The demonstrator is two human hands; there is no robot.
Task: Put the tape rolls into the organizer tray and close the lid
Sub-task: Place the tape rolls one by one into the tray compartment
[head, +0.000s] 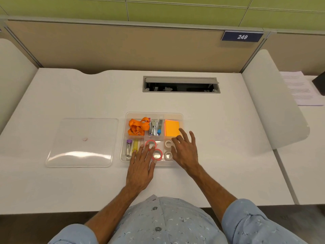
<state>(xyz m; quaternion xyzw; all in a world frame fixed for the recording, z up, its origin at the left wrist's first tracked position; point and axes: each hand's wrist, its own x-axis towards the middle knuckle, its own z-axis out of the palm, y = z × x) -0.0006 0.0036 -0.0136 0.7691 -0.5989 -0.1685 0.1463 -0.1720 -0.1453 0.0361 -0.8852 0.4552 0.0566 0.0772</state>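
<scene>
A clear organizer tray (154,115) sits mid-desk. Two red-rimmed tape rolls (157,154) lie in its front middle compartment. Beside them on the right, two white tape rolls (168,143) rest in the front right compartment. The clear lid (82,141) lies flat on the desk to the tray's left. My left hand (141,167) hovers over the tray's front edge, fingers spread, touching near the red rolls. My right hand (186,150) is spread over the front right corner beside the white rolls. Neither hand holds anything.
The tray's other compartments hold an orange lanyard (138,126), a stapler (154,127), orange sticky notes (172,127) and small vials (129,147). An open cable hatch (181,84) lies behind the tray. Papers (299,87) lie on the neighbouring desk at right.
</scene>
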